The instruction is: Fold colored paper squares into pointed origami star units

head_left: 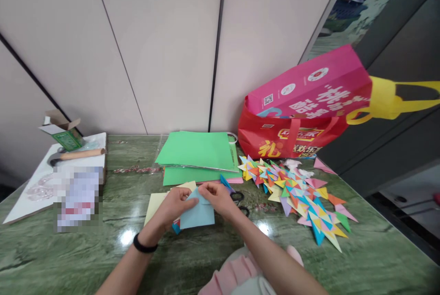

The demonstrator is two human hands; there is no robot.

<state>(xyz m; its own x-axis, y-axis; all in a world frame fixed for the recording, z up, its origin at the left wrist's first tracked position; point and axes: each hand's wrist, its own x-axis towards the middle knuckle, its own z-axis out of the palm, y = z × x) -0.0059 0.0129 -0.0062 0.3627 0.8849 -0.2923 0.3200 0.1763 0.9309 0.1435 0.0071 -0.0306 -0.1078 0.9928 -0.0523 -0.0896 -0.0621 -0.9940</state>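
While our two hands meet on the near side of the green sheets (195,148): we have one light-blue paper (197,215) between them, above the bench (68,258), and we cannot tell whether its lower edge touches down.
Left hand (176,204): our fingers pinch the paper's left side, thumb laid flat on its face; ease that thumb and the paper could swivel.
Right hand (218,197): our fingers grip the upper edge, close by the other thumb; pull unevenly here and, we reckon, the edges end up crooked, or the corner wrinkles.
Yellow sheets (153,204): just in front of the green sheets, partly behind our left hand; a low wrist might drag them askew.
Scissors (237,197): near the right front corner of the green sheets, right beside our right hand, so a careless sideways sweep could knock the black handles.
Folded-paper pile (292,185): right of the green sheets, all loose-looking points; one wide elbow and we could crush or scatter some.
Red bag (292,136): behind and right of the green sheets, bulky; a bump might tip it onto that pile.
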